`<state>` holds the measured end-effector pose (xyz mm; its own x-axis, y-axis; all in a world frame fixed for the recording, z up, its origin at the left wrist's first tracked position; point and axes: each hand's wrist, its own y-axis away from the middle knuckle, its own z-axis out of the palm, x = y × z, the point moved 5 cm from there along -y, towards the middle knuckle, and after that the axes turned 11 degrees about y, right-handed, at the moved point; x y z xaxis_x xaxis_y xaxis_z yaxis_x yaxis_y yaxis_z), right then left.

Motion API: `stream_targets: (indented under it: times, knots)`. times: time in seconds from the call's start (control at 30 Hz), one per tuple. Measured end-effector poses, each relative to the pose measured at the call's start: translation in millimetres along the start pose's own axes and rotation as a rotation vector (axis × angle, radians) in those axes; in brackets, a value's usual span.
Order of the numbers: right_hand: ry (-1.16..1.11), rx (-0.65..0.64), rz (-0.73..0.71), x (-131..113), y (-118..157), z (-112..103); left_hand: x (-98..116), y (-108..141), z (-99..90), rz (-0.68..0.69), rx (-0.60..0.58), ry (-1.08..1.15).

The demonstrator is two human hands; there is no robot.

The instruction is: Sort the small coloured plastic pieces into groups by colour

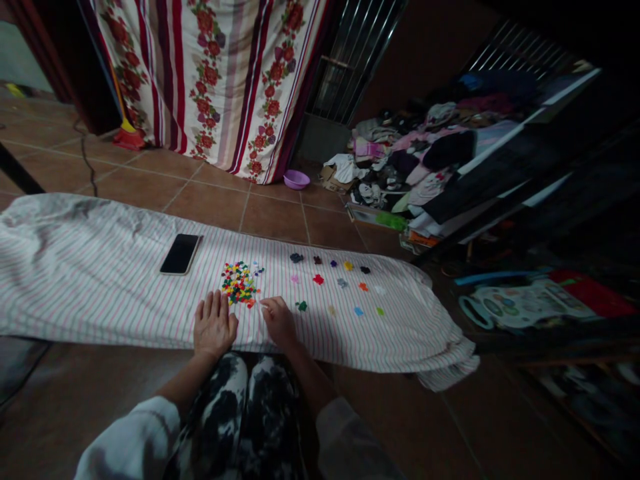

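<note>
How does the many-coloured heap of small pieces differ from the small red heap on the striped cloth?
The many-coloured heap mixes red, yellow, green and other colours, while the red heap looks all red. The many-coloured heap spreads much wider than the red heap. The many-coloured heap lies close to the left hand; the red heap lies farther from it. Both lie on the striped cloth.

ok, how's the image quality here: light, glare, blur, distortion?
Head view: dim overall, right side near black around the clothes heap; head view: phone screen dark, no strong glare; head view: small pieces soft, right fingertips too unclear to read; head view: window bars lean, likely wide-angle stretch.
</note>
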<state>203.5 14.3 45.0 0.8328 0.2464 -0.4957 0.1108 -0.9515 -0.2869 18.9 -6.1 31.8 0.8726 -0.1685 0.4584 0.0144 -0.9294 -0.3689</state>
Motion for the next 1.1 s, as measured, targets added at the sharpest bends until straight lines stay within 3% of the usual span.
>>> stream_targets:
  times: [0.27,0.53,0.77,1.1]
  knots:
    - [0.068,0.009,0.032,-15.1,-8.9,23.1,-0.7,-0.7,2.1,-0.007,-0.046,0.044]
    - [0.088,0.025,0.050,-18.4,-7.3,25.2,-0.8,-2.6,-0.2,0.000,-0.141,0.022]
    - [0.084,0.092,0.147,-14.1,-8.2,26.3,-1.2,-3.3,1.2,0.019,-0.210,0.010]
    - [0.126,0.096,0.133,-16.6,-10.1,25.6,-3.4,-3.6,1.4,0.060,-0.341,-0.039]
